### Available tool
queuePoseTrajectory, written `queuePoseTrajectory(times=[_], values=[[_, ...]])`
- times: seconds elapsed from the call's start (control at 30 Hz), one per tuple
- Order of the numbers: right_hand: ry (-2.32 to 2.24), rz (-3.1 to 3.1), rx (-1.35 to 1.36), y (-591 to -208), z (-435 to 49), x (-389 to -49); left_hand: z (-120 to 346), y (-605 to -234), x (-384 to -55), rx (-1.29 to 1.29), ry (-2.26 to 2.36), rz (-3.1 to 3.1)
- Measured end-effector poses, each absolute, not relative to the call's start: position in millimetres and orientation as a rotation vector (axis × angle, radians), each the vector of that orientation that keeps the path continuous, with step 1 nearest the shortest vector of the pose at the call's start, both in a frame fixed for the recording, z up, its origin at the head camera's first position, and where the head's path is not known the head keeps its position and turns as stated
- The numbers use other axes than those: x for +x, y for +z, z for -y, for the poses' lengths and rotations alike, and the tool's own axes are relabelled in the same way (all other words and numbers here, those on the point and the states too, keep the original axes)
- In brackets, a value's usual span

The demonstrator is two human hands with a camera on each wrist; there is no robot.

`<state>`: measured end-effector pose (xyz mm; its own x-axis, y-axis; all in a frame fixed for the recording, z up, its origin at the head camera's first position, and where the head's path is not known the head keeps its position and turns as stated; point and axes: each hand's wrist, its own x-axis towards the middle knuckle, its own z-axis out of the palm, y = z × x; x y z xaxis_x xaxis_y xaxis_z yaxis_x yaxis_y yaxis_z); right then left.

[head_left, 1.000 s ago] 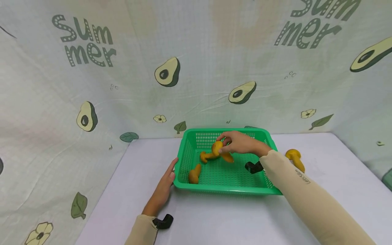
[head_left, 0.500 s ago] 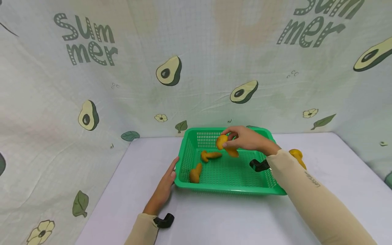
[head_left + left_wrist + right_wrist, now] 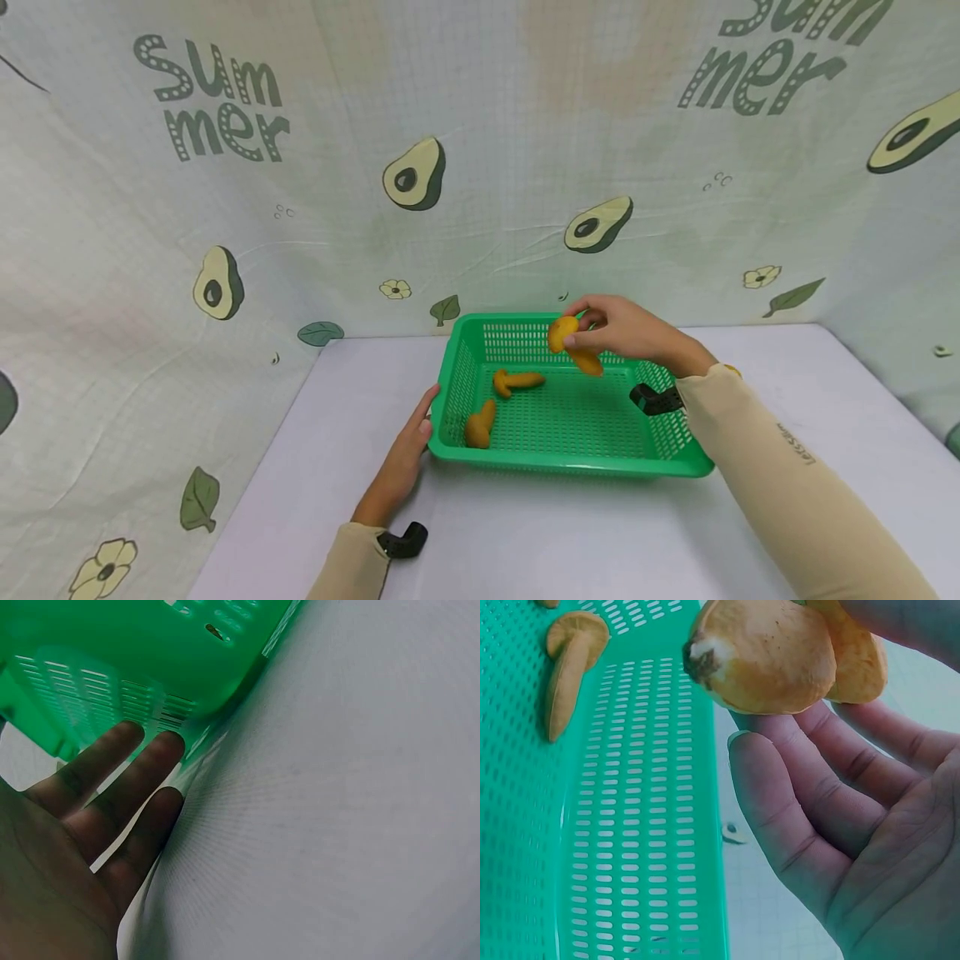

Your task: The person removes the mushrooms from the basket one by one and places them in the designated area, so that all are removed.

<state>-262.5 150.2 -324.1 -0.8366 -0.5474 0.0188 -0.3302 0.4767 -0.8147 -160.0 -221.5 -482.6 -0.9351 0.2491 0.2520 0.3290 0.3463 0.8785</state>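
My right hand holds a yellow-orange mushroom above the back of a green plastic basket. In the right wrist view, the held mushroom's rounded cap has a dark brown and white spot, and the fingers lie under it. Two more mushrooms lie on the basket floor: one toward the back left, the other in the front left corner. Extended fingers of my left hand touch the basket's left side; the left wrist view shows them straight against its slotted wall.
The basket stands on a white table. A sliver of another yellow mushroom shows behind the right sleeve. A printed cloth with avocados and leaves hangs behind the table.
My right hand has lifted the held mushroom up and to the right, away from the one at the back left. The sleeve now covers most of the table mushroom. My left hand stays put.
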Motion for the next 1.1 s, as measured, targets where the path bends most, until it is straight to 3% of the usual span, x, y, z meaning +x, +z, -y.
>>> queuePoseTrajectory(times=[1.1], values=[[-1.439, -2.536, -0.641, -320.7, -176.4, -255.6, 221.6, -484.0, -162.9, -0.54, -1.693, 2.497]])
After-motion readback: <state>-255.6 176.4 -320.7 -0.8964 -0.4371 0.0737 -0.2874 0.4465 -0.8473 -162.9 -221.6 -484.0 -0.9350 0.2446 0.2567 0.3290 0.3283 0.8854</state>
